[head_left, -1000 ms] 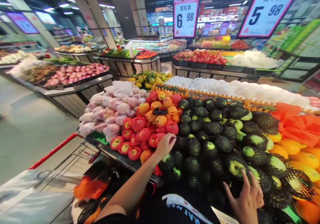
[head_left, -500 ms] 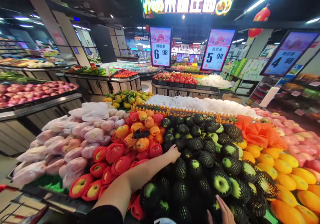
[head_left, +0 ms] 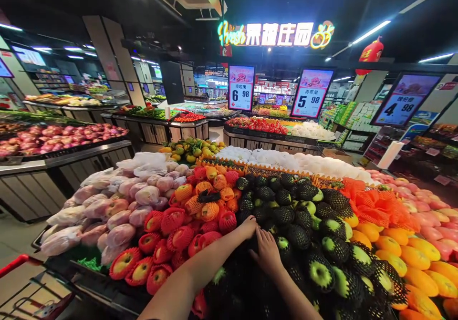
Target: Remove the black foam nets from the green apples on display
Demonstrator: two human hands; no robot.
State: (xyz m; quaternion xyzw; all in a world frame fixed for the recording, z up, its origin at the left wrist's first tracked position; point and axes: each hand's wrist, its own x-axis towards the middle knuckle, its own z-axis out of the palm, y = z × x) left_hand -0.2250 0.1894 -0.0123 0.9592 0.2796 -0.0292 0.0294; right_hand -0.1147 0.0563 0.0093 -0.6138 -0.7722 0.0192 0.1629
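Where round green apples point(head_left: 282, 215) in black foam netting are heaped mid-stand, beside red-netted apples point(head_left: 171, 222), both hands lie side by side on the pile. Left hand point(head_left: 247, 227) reaches in from a bare outstretched forearm, fingers curled; right hand point(head_left: 266, 253) lies palm-down, fingers spread, gripping nothing.

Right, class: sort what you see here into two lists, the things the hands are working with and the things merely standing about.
In hand:
left hand
right hand
green apples in black net sleeves, which both hands rest on

Standing about:
red apples in red net sleeves
bagged pink fruit
oranges
price signs
red cart handle
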